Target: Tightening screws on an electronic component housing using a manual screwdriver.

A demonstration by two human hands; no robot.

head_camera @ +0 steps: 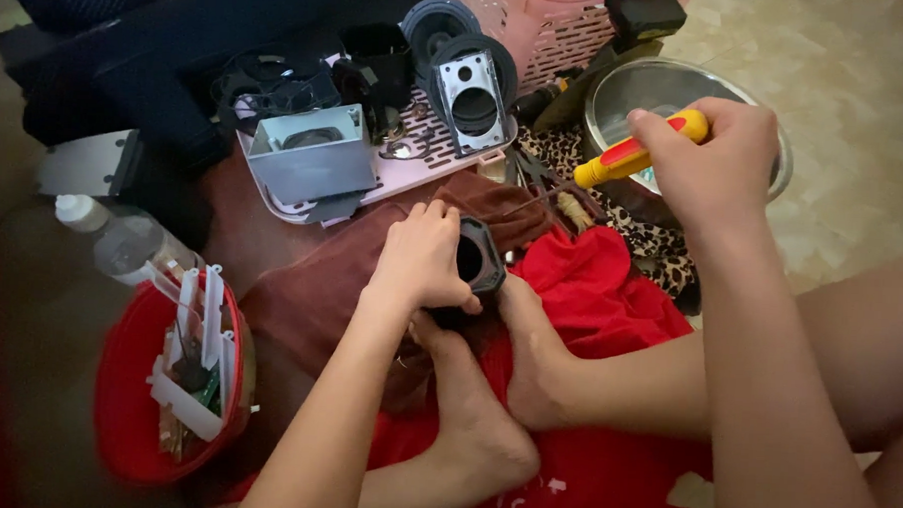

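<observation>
We grip a black hollow housing [479,262] with our left hand [423,258], fingers curled over its upper edge. The housing sits upright between our two bare feet [497,386], which press against it from below, over a red cloth [595,289]. Our right hand [715,158] is closed around a screwdriver [630,155] with a yellow and red handle, held raised above and to the right of the housing, well apart from it; its shaft points down-left toward the cloth. A steel bowl [617,90] lies behind the right hand. A pink tray [425,163] carrying a grey metal box [313,159] and speaker parts [472,89] stands beyond the left hand. A red bucket [126,393] of white plastic pieces stands at the left.
</observation>
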